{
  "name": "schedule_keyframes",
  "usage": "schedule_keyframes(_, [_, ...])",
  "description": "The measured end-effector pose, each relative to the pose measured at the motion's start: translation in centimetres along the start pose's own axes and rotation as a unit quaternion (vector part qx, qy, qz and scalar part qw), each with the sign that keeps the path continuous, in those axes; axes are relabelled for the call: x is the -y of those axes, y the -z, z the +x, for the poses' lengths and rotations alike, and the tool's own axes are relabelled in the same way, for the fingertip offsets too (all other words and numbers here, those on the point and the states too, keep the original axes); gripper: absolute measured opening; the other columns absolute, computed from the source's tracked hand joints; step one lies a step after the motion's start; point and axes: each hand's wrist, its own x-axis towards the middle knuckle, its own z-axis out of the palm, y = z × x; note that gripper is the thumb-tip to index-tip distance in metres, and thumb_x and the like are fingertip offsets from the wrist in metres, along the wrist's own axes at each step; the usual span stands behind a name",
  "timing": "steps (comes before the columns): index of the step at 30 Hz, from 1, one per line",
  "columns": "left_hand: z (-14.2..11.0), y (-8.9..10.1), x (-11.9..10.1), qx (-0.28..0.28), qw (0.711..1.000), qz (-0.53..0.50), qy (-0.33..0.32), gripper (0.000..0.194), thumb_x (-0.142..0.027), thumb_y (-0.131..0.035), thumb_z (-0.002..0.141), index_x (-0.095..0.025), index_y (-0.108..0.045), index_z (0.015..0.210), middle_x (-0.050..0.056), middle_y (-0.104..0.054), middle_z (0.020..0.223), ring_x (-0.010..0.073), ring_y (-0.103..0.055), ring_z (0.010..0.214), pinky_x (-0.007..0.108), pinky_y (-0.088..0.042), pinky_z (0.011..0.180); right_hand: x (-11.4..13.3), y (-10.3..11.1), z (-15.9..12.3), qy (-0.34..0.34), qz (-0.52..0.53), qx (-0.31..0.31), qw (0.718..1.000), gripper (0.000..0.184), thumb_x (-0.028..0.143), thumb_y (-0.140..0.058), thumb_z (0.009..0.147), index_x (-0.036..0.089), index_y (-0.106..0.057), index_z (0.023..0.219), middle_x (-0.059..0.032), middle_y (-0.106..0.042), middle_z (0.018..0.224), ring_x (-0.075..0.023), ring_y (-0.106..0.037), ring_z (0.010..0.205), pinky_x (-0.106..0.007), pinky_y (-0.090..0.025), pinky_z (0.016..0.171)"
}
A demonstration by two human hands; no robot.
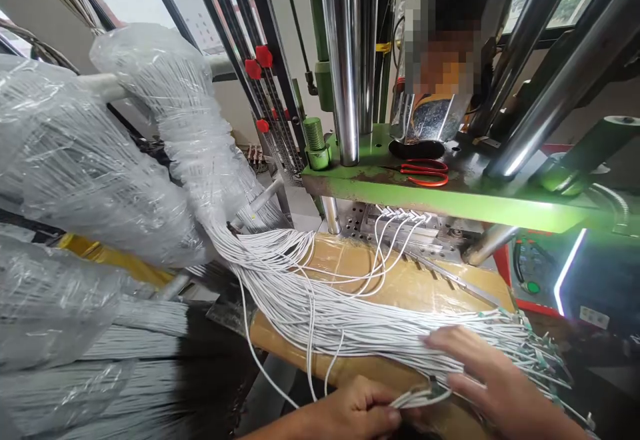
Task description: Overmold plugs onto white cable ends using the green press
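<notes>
A large bundle of white cables (320,313) lies across a brown taped board (400,287), with small green ends (540,353) fanned out at the right. Low in the middle, my left hand (355,410) pinches a few cable ends (423,397) between thumb and fingers. My right hand (490,373) is just right of these, over the bundle's lower edge, its fingers spread and slightly blurred. Whether its fingertips touch the cables I cannot tell. Several cables run up from the bundle into a metal mould (400,217) under the green press plate (380,190).
Red-handled scissors (425,172) lie on the press plate between steel columns (340,60). Plastic-wrapped cable bundles (165,107) hang over a rail at left. A control panel (545,280) stands at right. A metal strip (460,280) lies on the board.
</notes>
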Motion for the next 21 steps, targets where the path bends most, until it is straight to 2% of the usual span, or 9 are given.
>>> schedule_keyframes(2, [0.3, -0.1, -0.2, -0.005, 0.998, -0.055, -0.004, 0.056, -0.065, -0.053, 0.083, -0.014, -0.066, 0.102, -0.001, -0.051, 0.067, 0.0067, -0.039, 0.049, 0.02, -0.028, 0.046, 0.1, -0.3, 0.1, -0.113, 0.167, -0.016, 0.979, 0.044, 0.045, -0.034, 0.098, 0.03, -0.051, 0.137, -0.0057, -0.061, 0.132, -0.0223, -0.063, 0.112, -0.034, -0.054, 0.09])
schedule_keyframes(4, [1.2, -0.3, -0.3, -0.028, 0.993, -0.113, -0.031, 0.053, -0.065, -0.055, 0.082, -0.013, -0.064, 0.084, -0.001, -0.051, 0.062, 0.007, -0.04, 0.047, 0.021, -0.03, 0.046, 1.0, -2.4, 0.4, -0.155, 0.261, -0.02, 0.953, 0.048, 0.045, -0.029, 0.099, 0.027, -0.05, 0.138, -0.0076, -0.057, 0.136, -0.0236, -0.061, 0.115, -0.038, -0.053, 0.094])
schedule_keyframes(6, [2.2, -0.5, -0.4, -0.055, 0.982, -0.168, -0.072, 0.053, -0.065, -0.058, 0.079, -0.014, -0.056, 0.066, -0.002, -0.047, 0.055, 0.0075, -0.04, 0.047, 0.023, -0.031, 0.05, 2.0, -5.1, 0.9, -0.117, 0.234, -0.026, 0.965, 0.048, 0.045, -0.033, 0.097, 0.025, -0.052, 0.137, -0.0086, -0.055, 0.137, -0.0262, -0.055, 0.122, -0.041, -0.05, 0.099])
schedule_keyframes(8, [3.0, -0.6, -0.6, -0.079, 0.969, -0.219, -0.078, 0.053, -0.064, -0.065, 0.074, -0.014, -0.053, 0.06, -0.004, -0.043, 0.049, 0.0073, -0.039, 0.046, 0.024, -0.03, 0.051, 1.9, -6.4, 1.6, -0.065, 0.13, -0.034, 0.989, 0.047, 0.043, -0.034, 0.097, 0.025, -0.055, 0.134, -0.0077, -0.058, 0.134, -0.0255, -0.054, 0.123, -0.039, -0.05, 0.099])
schedule_keyframes(11, [3.5, -0.2, -1.4, -0.137, 0.951, -0.276, -0.019, 0.047, -0.053, -0.078, 0.065, -0.01, -0.06, 0.066, -0.002, -0.049, 0.053, 0.0052, -0.038, 0.044, 0.023, -0.022, 0.045, -1.9, -4.3, 2.7, -0.085, 0.001, -0.06, 0.995, 0.045, 0.036, -0.029, 0.097, 0.024, -0.063, 0.124, -0.009, -0.068, 0.119, -0.023, -0.064, 0.109, -0.035, -0.054, 0.092])
schedule_keyframes(13, [3.6, 0.4, -2.1, -0.178, 0.936, -0.304, 0.002, 0.041, -0.043, -0.083, 0.061, -0.01, -0.06, 0.07, 0.002, -0.056, 0.063, 0.0035, -0.039, 0.045, 0.022, -0.018, 0.043, -6.3, -1.5, 3.0, -0.136, -0.067, -0.103, 0.983, 0.048, 0.035, -0.032, 0.094, 0.013, -0.062, 0.124, -0.018, -0.065, 0.119, -0.0319, -0.06, 0.111, -0.051, -0.047, 0.098])
schedule_keyframes(15, [3.6, 1.1, -2.9, -0.197, 0.922, -0.332, -0.009, 0.038, -0.036, -0.084, 0.059, -0.01, -0.058, 0.07, 0.003, -0.059, 0.07, 0.002, -0.039, 0.047, 0.02, -0.015, 0.043, -10.9, 1.0, 2.8, -0.174, -0.137, -0.109, 0.969, 0.051, 0.031, -0.035, 0.088, 0.001, -0.061, 0.121, -0.0267, -0.063, 0.114, -0.0442, -0.053, 0.113, -0.068, -0.037, 0.096])
schedule_keyframes(18, [3.9, 2.1, -3.8, -0.196, 0.91, -0.365, -0.023, 0.034, -0.03, -0.083, 0.06, -0.011, -0.058, 0.075, 0.001, -0.057, 0.068, 0.0007, -0.037, 0.046, 0.019, -0.011, 0.043, -15.6, 2.9, 2.3, -0.188, -0.181, -0.066, 0.963, 0.049, 0.03, -0.04, 0.08, 0.002, -0.065, 0.112, -0.0241, -0.065, 0.1, -0.0437, -0.057, 0.104, -0.063, -0.045, 0.089])
schedule_keyframes(21, [4.3, 2.8, -4.1, -0.191, 0.905, -0.379, -0.013, 0.033, -0.027, -0.081, 0.06, -0.011, -0.058, 0.077, 0.0, -0.058, 0.066, 0.0001, -0.034, 0.044, 0.019, -0.008, 0.042, -17.4, 3.6, 2.1, -0.176, -0.188, -0.02, 0.966, 0.044, 0.037, -0.044, 0.078, 0.01, -0.067, 0.104, -0.0182, -0.066, 0.093, -0.0379, -0.061, 0.098, -0.052, -0.05, 0.085])
